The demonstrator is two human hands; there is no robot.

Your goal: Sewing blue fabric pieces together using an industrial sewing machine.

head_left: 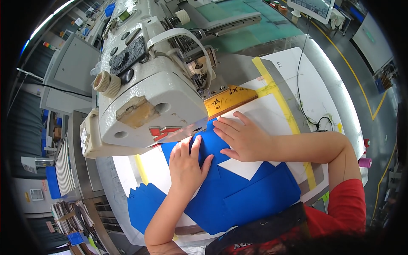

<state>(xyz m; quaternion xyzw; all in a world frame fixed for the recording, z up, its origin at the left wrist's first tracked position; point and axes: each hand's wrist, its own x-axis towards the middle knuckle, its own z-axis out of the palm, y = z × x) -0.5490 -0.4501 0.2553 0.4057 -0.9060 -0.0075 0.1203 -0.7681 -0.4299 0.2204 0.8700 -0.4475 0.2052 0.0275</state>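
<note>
A white industrial sewing machine (153, 97) stands over the table in front of me. Blue fabric (207, 146) runs under its head, against an amber plate (231, 101) with handwriting on it. My left hand (187, 163) lies flat on the fabric close to the machine head, its fingers pointing forward. To the right, my right hand (240, 135) rests with fingers spread over the fabric's edge near the amber plate. Neither hand grips anything. The needle area is mostly hidden behind the machine head.
More blue fabric pieces (263, 193) lie stacked near my body, and another blue pile (144, 206) sits at the left. Yellow tape (285, 112) crosses the white work surface. A loose black thread cable (319, 123) lies at the right. Purple thread cone (364, 162) stands beyond my elbow.
</note>
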